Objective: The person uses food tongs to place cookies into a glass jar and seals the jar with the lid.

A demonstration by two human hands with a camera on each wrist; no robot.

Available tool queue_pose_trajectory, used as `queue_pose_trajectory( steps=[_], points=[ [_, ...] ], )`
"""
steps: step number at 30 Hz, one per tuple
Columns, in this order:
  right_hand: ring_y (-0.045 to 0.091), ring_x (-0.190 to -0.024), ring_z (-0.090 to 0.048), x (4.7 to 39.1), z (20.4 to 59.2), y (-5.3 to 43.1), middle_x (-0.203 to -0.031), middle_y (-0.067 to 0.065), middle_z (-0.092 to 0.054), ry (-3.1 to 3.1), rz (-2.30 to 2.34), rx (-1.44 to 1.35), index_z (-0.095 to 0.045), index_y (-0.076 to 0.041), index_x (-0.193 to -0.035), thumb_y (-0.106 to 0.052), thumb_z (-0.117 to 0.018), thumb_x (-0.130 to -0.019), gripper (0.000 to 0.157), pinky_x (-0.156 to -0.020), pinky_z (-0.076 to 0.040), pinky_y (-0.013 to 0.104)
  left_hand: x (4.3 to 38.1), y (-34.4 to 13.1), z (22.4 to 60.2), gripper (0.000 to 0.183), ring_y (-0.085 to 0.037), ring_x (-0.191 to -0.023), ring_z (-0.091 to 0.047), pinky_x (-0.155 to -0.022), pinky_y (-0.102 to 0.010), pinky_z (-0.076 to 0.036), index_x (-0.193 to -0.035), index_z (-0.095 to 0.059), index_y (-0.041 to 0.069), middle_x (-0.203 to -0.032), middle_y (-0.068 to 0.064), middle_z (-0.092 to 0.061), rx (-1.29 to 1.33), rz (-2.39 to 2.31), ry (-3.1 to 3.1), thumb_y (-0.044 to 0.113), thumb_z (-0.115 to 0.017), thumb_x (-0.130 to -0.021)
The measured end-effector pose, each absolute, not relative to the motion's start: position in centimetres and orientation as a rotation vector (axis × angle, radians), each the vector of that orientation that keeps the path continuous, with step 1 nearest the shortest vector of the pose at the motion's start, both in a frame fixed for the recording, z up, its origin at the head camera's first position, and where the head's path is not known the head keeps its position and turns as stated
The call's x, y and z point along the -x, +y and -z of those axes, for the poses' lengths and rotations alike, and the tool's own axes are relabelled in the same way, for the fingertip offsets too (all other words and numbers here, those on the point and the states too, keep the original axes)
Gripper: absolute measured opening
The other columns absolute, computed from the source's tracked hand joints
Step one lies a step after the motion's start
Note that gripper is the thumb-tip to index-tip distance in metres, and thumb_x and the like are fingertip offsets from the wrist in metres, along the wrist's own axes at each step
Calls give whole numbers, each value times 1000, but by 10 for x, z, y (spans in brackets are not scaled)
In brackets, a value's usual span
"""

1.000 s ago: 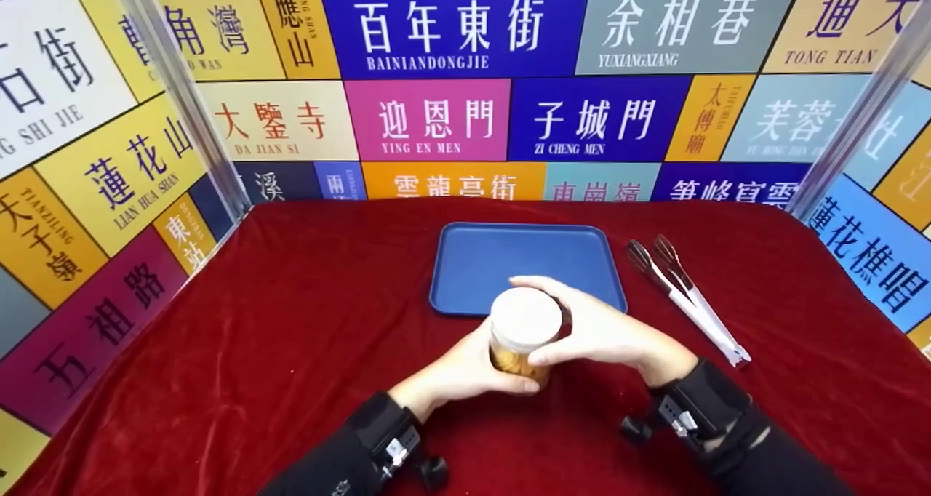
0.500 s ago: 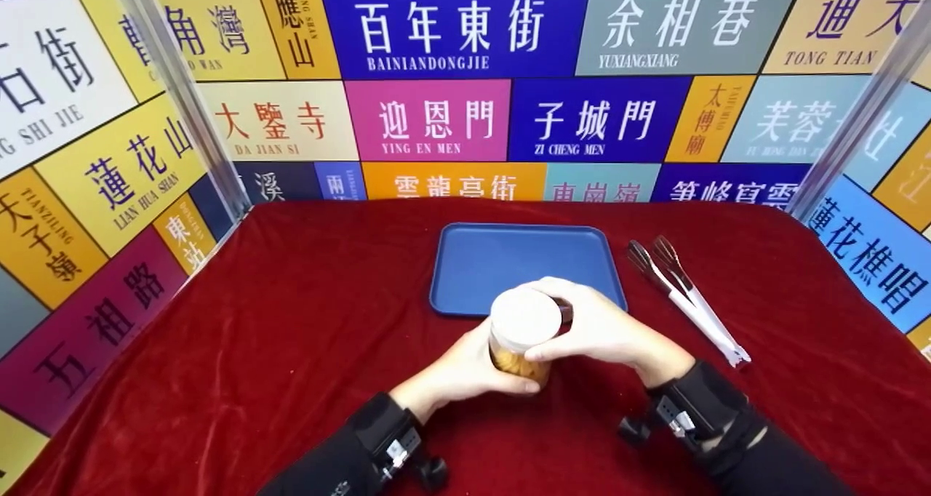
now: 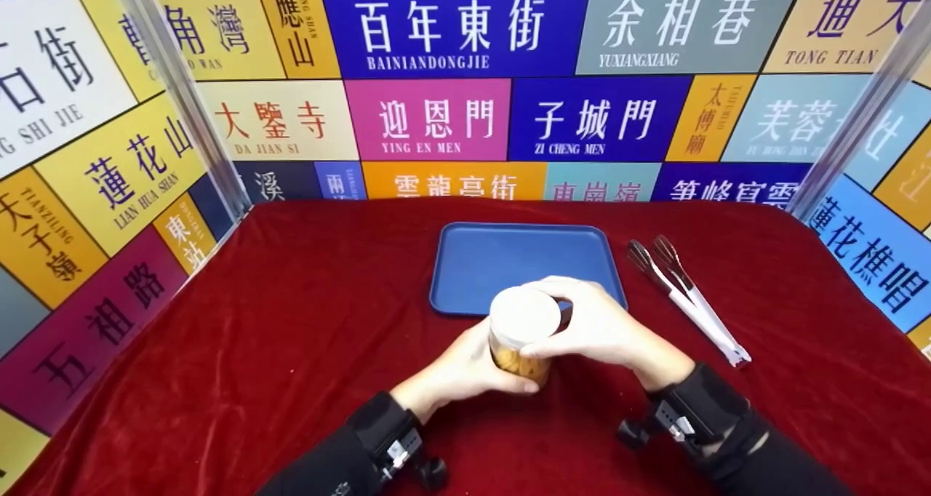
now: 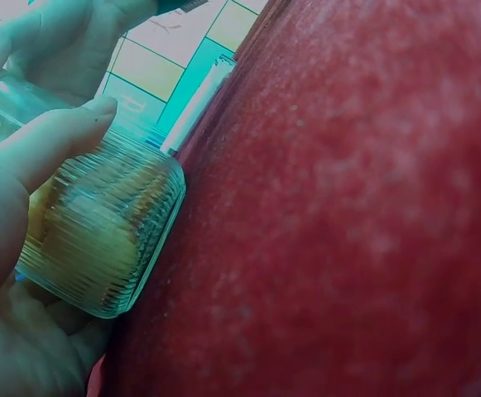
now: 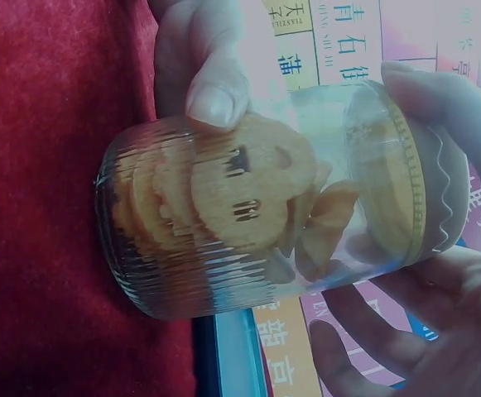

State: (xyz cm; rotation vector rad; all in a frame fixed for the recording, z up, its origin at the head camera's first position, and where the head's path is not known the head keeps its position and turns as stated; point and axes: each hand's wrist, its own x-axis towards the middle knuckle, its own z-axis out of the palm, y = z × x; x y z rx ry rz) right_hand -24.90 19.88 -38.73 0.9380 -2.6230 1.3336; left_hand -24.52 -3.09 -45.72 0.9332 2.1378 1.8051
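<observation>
Two hands on one jar (image 3: 518, 350) of biscuits.
Left hand (image 3: 465, 369) wraps its ribbed body; right hand (image 3: 593, 329) curls round the white lid (image 3: 525, 316). It stands on red cloth (image 3: 254, 336) just before the blue tray (image 3: 509, 260), tongs (image 3: 687, 296) well right.

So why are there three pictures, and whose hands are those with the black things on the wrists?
They are one person's two bare hands. The black bands carry small cameras. The big picture comes from a camera on the person's head, looking down at a table under a red velvet cloth. The other two come from the wrist cameras, very close up.

The left hand grips the ribbed clear glass jar of round biscuits by its body. The right hand curls round the jar's white screw lid. The jar's bottom is right at the cloth.

Behind the jar lies a flat blue plastic tray. To its right lie white-handled tongs, untouched. Colourful street signs cover the walls.
</observation>
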Motion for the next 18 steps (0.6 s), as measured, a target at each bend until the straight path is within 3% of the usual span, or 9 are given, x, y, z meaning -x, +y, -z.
queue_pose_trajectory(
  steps=[11,18],
  points=[
    [18,-112,-67,246,386,196,-119,-8,-74,-2645,-1285,-882,-75,-23,-131,-42,-100,-69,69,-101,-51,50,245,-31,456,88,-11,-113,-68,-103,-31,-53,-144,-58,18,-126,9,-71,-913,-1751,2229,17,-102,-67],
    [20,-113,-64,243,384,194,-122,-4,-70,-2678,-1235,-923,-69,-17,-135,-44,-96,-75,71,-101,-50,52,247,-32,456,88,-10,-112,-68,-102,-31,-54,-143,-59,21,-126,11,-70,-904,-1685,2277,20,-102,-67]
  ],
)
